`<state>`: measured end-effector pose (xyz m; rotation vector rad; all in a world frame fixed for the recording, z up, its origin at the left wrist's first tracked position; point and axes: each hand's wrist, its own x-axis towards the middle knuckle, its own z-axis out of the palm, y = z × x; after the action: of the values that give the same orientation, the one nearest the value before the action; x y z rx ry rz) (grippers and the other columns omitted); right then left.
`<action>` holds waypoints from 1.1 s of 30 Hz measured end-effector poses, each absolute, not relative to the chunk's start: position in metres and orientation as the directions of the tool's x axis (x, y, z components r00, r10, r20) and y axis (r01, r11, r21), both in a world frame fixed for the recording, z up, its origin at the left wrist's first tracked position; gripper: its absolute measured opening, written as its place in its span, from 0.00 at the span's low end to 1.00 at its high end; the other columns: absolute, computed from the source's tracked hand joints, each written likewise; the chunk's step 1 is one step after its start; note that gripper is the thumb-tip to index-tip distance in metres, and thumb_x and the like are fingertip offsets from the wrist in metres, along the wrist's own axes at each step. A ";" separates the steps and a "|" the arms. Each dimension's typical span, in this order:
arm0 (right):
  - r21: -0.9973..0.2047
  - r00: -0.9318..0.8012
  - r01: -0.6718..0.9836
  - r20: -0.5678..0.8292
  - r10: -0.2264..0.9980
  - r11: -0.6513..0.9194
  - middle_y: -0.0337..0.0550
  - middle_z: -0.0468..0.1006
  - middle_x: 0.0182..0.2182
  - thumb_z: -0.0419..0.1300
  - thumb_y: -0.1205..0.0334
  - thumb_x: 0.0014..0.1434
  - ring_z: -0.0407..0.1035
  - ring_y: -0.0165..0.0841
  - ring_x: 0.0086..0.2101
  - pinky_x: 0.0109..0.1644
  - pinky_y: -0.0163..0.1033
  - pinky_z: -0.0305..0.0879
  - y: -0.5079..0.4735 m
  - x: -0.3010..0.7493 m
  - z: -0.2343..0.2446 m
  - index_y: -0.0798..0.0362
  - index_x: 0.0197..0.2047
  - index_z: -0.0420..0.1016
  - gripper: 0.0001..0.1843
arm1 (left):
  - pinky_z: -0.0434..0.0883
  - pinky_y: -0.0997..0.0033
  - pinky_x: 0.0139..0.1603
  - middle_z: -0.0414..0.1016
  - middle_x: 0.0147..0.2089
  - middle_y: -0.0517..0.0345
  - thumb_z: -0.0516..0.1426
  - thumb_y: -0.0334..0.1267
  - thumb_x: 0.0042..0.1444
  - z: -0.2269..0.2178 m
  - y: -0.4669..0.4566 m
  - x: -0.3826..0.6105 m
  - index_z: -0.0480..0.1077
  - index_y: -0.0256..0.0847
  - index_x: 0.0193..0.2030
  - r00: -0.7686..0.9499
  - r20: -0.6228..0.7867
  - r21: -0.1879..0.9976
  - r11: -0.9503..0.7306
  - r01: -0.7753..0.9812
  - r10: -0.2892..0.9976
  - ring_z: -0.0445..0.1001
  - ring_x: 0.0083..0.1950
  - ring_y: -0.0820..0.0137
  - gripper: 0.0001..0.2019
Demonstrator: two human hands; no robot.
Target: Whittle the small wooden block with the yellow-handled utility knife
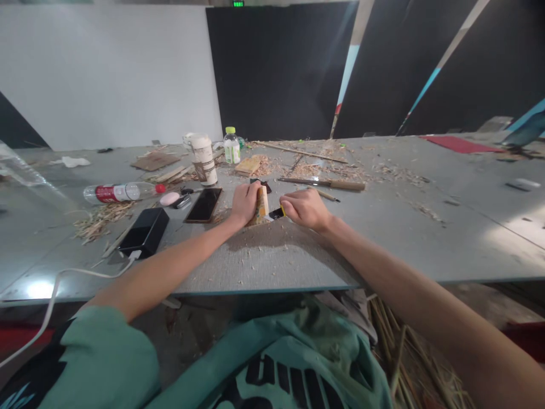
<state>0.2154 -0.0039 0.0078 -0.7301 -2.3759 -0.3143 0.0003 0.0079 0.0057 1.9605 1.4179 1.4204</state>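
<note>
My left hand [245, 203] is closed around a small pale wooden block [263, 200], which stands upright near the table's front edge. My right hand [307, 208] grips a black and yellow utility knife [277, 213]. Its blade end points left and lies at the foot of the block; whether it touches the wood I cannot tell. Most of the knife's handle is hidden in my fist. Just behind my right hand lie a long knife-like tool with a wooden handle [347, 186] and a thin wooden-handled tool [327, 195].
Left of my hands lie a phone [204, 205], a black power bank [145, 232] with a white cable [55, 295], and a plastic bottle [114, 192]. A paper cup [203, 162] and a small bottle [231, 149] stand behind. Wood shavings [306, 166] litter the grey table [409, 244].
</note>
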 end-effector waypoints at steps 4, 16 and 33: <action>0.092 -0.658 0.563 0.651 0.378 0.821 0.39 0.68 0.23 0.41 0.54 0.78 0.56 0.32 0.25 0.32 0.44 0.42 -0.003 0.217 0.004 0.50 0.27 0.65 0.28 | 0.54 0.61 0.32 0.54 0.20 0.61 0.48 0.38 0.69 0.007 0.003 0.001 0.50 0.45 0.21 0.026 0.522 0.730 -0.462 0.504 0.853 0.57 0.26 0.68 0.22; 0.138 -0.614 0.597 0.713 0.339 0.791 0.40 0.69 0.23 0.38 0.51 0.79 0.55 0.32 0.25 0.32 0.43 0.45 -0.008 0.215 0.007 0.50 0.27 0.66 0.31 | 0.54 0.62 0.33 0.55 0.20 0.60 0.47 0.38 0.69 0.008 -0.001 0.002 0.52 0.45 0.22 0.044 0.514 0.736 -0.467 0.489 0.857 0.59 0.27 0.67 0.21; 0.123 -0.598 0.611 0.720 0.353 0.782 0.41 0.70 0.23 0.37 0.50 0.79 0.58 0.32 0.25 0.32 0.43 0.45 -0.010 0.214 0.007 0.50 0.27 0.68 0.32 | 0.55 0.62 0.32 0.55 0.20 0.61 0.47 0.35 0.70 0.009 0.000 0.002 0.51 0.45 0.21 0.064 0.510 0.738 -0.474 0.481 0.858 0.60 0.28 0.66 0.22</action>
<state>0.2139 -0.0097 0.0067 -0.7117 -2.2626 -0.4700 0.0018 -0.0004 0.0094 1.9761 1.3354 1.3804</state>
